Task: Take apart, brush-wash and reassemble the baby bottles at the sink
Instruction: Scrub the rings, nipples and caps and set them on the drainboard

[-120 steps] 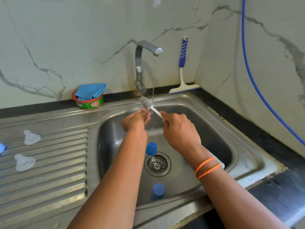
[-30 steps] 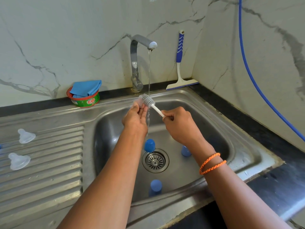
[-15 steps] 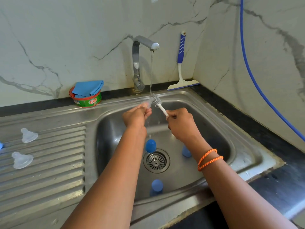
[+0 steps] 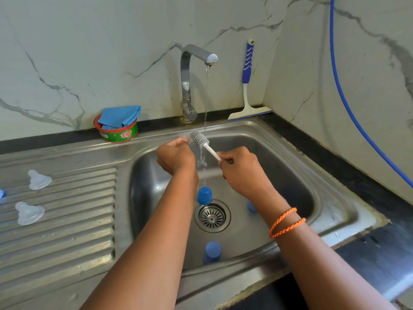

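A: Well, the left hand point(image 4: 175, 158) pinches a small clear teat point(image 4: 184, 138) at its fingertips, up by the back rim of the sink point(image 4: 335, 198), just beside the water stream point(image 4: 206, 97).

B: And the right hand point(image 4: 242, 171)?

A: It is curled round the white stem of the brush point(image 4: 202, 142), whose bristle head touches the teat under the tap point(image 4: 192, 63).

B: How does that teat look to handle?

A: Soft and light, most likely silicone, and slippery while wet. It probably folds under a hard squeeze, so the wide base flange seems the better place to hold, leaving the tip free for the bristles.

B: The brush?

A: A stiff, thin stem; gripping it close to the head, as the person does, likely gives finer control.

B: Where are the other parts?

A: Two more clear teats point(image 4: 39, 180) lie on the ribbed drainboard point(image 4: 67, 220), well apart from the hands. Blue bottle pieces point(image 4: 204, 195) sit in the basin near the drain point(image 4: 212, 217); whether they are caps or bottles, the view does not settle. They look like hard plastic, rigid but slick.
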The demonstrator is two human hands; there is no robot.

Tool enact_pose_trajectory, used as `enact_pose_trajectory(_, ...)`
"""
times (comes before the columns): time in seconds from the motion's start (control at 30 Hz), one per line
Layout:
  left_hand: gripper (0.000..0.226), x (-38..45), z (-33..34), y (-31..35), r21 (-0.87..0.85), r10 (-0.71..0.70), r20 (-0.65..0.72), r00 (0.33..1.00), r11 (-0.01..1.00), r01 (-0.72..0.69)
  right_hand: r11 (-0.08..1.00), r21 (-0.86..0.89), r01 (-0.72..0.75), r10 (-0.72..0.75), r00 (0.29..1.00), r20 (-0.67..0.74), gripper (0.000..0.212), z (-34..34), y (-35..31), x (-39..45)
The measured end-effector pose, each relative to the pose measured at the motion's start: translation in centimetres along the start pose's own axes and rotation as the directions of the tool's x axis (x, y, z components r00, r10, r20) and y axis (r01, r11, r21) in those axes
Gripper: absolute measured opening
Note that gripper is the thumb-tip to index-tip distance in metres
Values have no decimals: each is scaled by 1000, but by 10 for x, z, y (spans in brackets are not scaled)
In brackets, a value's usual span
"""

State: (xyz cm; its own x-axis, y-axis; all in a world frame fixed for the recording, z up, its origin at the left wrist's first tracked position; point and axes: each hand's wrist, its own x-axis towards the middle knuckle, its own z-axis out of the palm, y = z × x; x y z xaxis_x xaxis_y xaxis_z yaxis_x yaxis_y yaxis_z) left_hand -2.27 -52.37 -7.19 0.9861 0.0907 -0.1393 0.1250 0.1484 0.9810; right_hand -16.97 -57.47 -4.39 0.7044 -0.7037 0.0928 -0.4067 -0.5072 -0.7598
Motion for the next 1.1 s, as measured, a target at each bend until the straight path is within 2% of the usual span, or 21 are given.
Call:
enact_pose_trajectory(0.07, 10, -6, 2, 1, 64, 59, 94, 994, 996, -65, 1000, -26, 14, -15, 1000, -25, 32, 2, -2, -2)
enact_pose_trajectory(0.17, 19, -16, 6, 1, 136, 140, 222, 965, 976, -172, 997, -67, -30, 23, 995, -95, 35, 4, 0, 1)
enact_pose_trajectory(0.23, 17, -21, 7, 1, 158, 169, 297, 940, 962, -223, 995, -83, -60, 49, 991, -122, 39, 3, 3, 5)
enact_pose_trajectory(0.4, 25, -18, 2, 4, 130, 153, 451, 880, 963, -234, 992, -99, -77, 62, 988, -144, 37, -1, 3, 7)
enact_pose_trajectory(0.5, 27, -17, -1, 5, 106, 101, 510, 854, 978, -180, 990, -114, -80, 61, 985, -162, 37, -3, 2, 9)
enact_pose_trajectory(0.63, 19, -16, 0, 3, 105, 59, 483, 873, 987, -125, 980, -185, -73, 39, 983, -177, 35, -8, -1, 6)
enact_pose_trajectory(0.8, 12, -11, 4, 2, -2, 29, 388, 921, 1000, -30, 958, -283, -47, 2, 987, -158, 31, -10, -4, 0)
enact_pose_trajectory(1.0, 17, -11, 9, 2, -77, 4, 349, 937, 997, 25, 987, -159, -23, 17, 999, -40, 37, -1, 1, 5)
enact_pose_trajectory(1.1, 8, -6, 11, 2, -81, -18, 299, 954, 996, 44, 991, -131, -25, 28, 999, 28, 39, 0, 7, 12)
